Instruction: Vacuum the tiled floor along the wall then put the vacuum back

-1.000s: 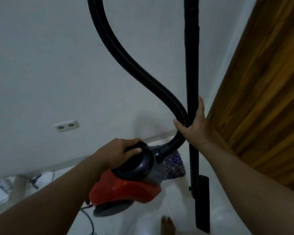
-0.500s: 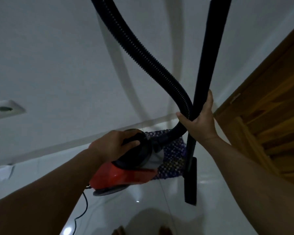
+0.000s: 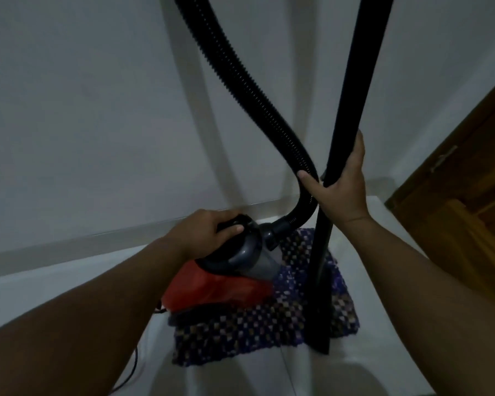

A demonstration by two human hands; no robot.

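The red and grey vacuum body hangs low over a blue-patterned woven mat by the wall. My left hand grips its dark carry handle on top. A black ribbed hose loops up from the body's front and out of the top of the frame. My right hand holds the black rigid wand together with the hose bend. The wand stands nearly upright, its nozzle end down at the mat's right side.
A white wall with a pale skirting runs behind the mat. The white tiled floor spreads left and front. A wooden door or cabinet stands at the right. A thin black power cord trails on the floor at the lower left.
The vacuum body and wand have come down and forward toward the mat. The view has tilted down; the wall socket has left the frame. Both hands keep their hold.
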